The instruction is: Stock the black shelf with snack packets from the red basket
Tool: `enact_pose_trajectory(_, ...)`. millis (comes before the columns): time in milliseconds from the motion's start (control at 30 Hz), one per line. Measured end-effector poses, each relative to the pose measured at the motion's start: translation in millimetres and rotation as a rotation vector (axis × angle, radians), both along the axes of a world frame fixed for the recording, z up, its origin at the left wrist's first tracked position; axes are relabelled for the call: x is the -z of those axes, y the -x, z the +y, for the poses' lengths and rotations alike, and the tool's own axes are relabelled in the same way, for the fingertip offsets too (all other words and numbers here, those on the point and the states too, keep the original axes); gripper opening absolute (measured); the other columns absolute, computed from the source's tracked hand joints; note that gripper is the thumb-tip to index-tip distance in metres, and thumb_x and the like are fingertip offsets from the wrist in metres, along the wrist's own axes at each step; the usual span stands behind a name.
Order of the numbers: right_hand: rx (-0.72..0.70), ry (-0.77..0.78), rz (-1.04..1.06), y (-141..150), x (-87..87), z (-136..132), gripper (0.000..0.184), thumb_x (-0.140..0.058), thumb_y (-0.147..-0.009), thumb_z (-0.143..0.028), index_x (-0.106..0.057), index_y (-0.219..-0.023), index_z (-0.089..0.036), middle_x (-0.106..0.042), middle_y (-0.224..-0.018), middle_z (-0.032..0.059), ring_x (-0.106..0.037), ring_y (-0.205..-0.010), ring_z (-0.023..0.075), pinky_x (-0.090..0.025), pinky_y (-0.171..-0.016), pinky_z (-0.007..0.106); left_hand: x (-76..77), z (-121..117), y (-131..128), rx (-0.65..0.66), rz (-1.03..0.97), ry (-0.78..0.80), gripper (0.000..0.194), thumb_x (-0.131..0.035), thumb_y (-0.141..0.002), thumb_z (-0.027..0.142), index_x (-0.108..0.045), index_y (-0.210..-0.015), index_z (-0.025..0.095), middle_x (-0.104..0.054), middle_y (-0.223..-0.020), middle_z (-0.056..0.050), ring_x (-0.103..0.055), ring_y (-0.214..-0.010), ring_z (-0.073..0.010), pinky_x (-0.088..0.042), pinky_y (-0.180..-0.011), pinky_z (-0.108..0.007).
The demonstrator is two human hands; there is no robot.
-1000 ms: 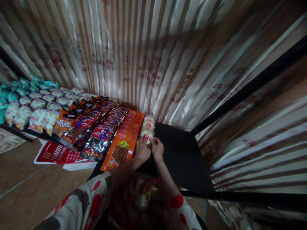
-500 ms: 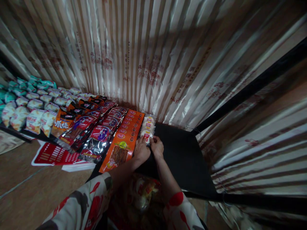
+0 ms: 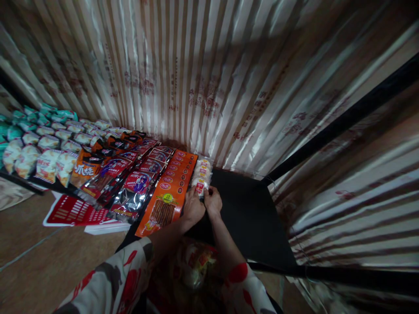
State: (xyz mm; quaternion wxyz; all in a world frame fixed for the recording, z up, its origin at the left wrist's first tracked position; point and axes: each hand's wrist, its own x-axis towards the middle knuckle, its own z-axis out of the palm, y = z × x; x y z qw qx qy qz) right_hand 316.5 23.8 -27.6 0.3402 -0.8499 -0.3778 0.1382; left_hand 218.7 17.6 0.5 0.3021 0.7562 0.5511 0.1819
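A row of small clear packets with white contents and red-and-yellow labels (image 3: 203, 169) runs away from me along the black shelf (image 3: 252, 213). At its near end lies the front packet (image 3: 199, 186). My left hand (image 3: 194, 206) grips its left edge, and my right hand (image 3: 213, 202) pinches the right edge. The fingers of both hands are closed, with their tips partly hidden by the packet and each other. Just left of the row lies a long orange snack pack (image 3: 166, 187), close beside my left hand.
Further left are shiny dark-red snack packs (image 3: 131, 192), orange bags (image 3: 85, 168), white bags (image 3: 47, 163) and green bags (image 3: 31, 115). A striped curtain (image 3: 209, 87) hangs behind. A black frame bar (image 3: 327, 126) slants at right. Below sits a clear bag (image 3: 196, 266) of packets.
Both hands stay at the front packet with only a slight shift of the fingers. The rows of packs have not visibly moved.
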Motion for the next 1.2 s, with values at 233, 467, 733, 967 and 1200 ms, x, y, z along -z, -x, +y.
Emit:
enact_pose_trajectory(233, -0.012, -0.094, 0.033, 0, 2.8, -4, 0.035, -0.046, -0.078, -0.038, -0.06, -0.103, -0.018, -0.065, -0.095, 0.0081, -0.06, -0.081, 0.0197, -0.043, -0.069, 0.028, -0.9, -6, -1, -0.01, -0.012, -0.042, 0.056, -0.04, -0.074, 0.006, -0.043, -0.129, 0.003, -0.039, -0.14, -0.016, -0.033, -0.128, -0.0254, -0.027, -0.107, -0.037)
enact_pose_trajectory(467, 0.01, -0.24, 0.102, 4, 4.3, -15, 0.036, -0.048, -0.074, -0.036, -0.059, -0.102, -0.015, -0.063, -0.098, 0.0105, -0.059, -0.071, 0.0169, -0.045, -0.069, 0.028, -11.1, -14, 0, -0.003, -0.033, -0.048, 0.053, -0.04, -0.074, 0.006, -0.047, -0.126, 0.006, -0.039, -0.14, -0.013, -0.032, -0.129, -0.0251, -0.028, -0.108, -0.037)
enact_pose_trajectory(733, 0.0, -0.286, 0.125, 13, 10.6, -44, 0.032, -0.047, -0.073, -0.035, -0.061, -0.095, -0.016, -0.061, -0.095, 0.0094, -0.06, -0.075, 0.017, -0.047, -0.072, 0.029, -25.7, -33, 6, 0.004, -0.029, -0.017, 0.038, -0.039, -0.082, 0.012, -0.057, -0.115, 0.007, -0.051, -0.13, -0.013, -0.04, -0.122, -0.0221, -0.032, -0.105, -0.031)
enact_pose_trajectory(967, -0.028, -0.279, 0.149, 20, 11.9, -71, 0.033, -0.042, -0.074, -0.035, -0.063, -0.092, -0.017, -0.064, -0.095, 0.0101, -0.061, -0.085, 0.0188, -0.046, -0.077, 0.03, -20.7, -60, 9, 0.032, -0.057, 0.031, 0.031, -0.038, -0.087, 0.017, -0.059, -0.109, 0.013, -0.062, -0.113, -0.008, -0.051, -0.108, -0.019, -0.038, -0.097, -0.028)
enact_pose_trajectory(1200, -0.089, -0.285, 0.182, 29, 18.3, -103, 0.033, -0.04, -0.076, -0.034, -0.062, -0.093, -0.018, -0.067, -0.097, 0.0089, -0.061, -0.087, 0.0184, -0.046, -0.081, 0.03, -5.2, -88, 20, 0.069, -0.1, 0.032, 0.033, -0.037, -0.085, 0.011, -0.059, -0.109, 0.016, -0.062, -0.111, -0.006, -0.054, -0.105, -0.0163, -0.039, -0.094, -0.025)
